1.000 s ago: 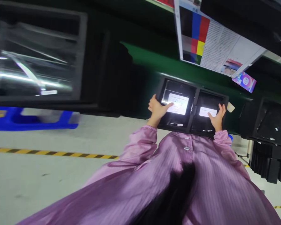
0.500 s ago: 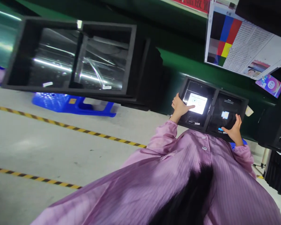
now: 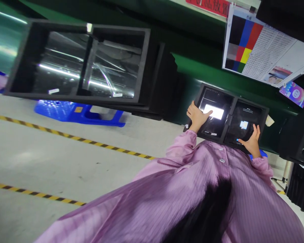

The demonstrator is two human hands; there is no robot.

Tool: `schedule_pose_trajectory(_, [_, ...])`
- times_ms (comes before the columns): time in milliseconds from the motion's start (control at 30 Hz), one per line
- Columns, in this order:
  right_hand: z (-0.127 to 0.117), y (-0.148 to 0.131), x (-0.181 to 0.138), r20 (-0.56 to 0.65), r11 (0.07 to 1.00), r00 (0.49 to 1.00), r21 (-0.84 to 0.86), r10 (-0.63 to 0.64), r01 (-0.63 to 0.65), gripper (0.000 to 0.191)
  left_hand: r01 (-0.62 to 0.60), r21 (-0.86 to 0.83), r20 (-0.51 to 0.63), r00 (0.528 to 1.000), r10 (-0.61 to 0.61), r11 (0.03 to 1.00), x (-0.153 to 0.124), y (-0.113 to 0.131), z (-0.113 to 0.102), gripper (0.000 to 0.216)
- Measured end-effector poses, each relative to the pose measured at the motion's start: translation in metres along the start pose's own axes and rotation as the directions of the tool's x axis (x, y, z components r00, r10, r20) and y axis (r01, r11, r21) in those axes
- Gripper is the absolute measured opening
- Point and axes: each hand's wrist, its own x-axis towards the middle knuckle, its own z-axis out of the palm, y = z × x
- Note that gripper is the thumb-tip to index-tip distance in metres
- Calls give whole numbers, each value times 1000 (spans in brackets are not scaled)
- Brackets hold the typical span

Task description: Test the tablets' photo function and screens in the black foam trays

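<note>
A black foam tray (image 3: pixel 224 139) with two compartments lies close against the front of my body. In its left compartment a dark touchscreen device (image 3: pixel 214 97) shows a bright white panel. The device (image 3: pixel 250 114) in the right compartment has a dark screen with a small pale picture and a bit of blue near its lower edge. My left hand (image 3: pixel 197 116) is open at the tray's left edge, its thumb over the white panel. My right hand (image 3: pixel 252 140) is open over the right device, thumb at the blue spot and fingers spread near the tray's right side.
To the left, a larger stack of black foam trays (image 3: pixel 147 67) holds dark, glossy screens. A blue plastic stool (image 3: pixel 58 111) is below it. Beyond my tray stand a colour chart sheet (image 3: pixel 263 50) and a lit phone (image 3: pixel 294 93). Yellow-black tape (image 3: pixel 73 136) marks the floor.
The left device's white panel has become shorter, and its circle graphic is gone. My left thumb has shifted slightly up and right. The right thumb has moved slightly left, covering more of the blue spot.
</note>
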Motion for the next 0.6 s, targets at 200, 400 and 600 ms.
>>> schedule_pose_trajectory(200, [2, -1, 8, -73, 1000, 997, 18, 15, -14, 111, -67, -114, 169, 982, 86, 991, 12, -30, -16, 110])
schedule_pose_trajectory(400, [-13, -9, 32, -180, 869, 915, 421, 362, -261, 98, -192, -101, 266, 940, 213, 976, 6, -71, -27, 135])
schedule_pose_trajectory(600, [-39, -14, 47, -185, 711, 862, 658, 472, -248, 79, -295, -20, 234, 928, 291, 955, -1, -76, -15, 167])
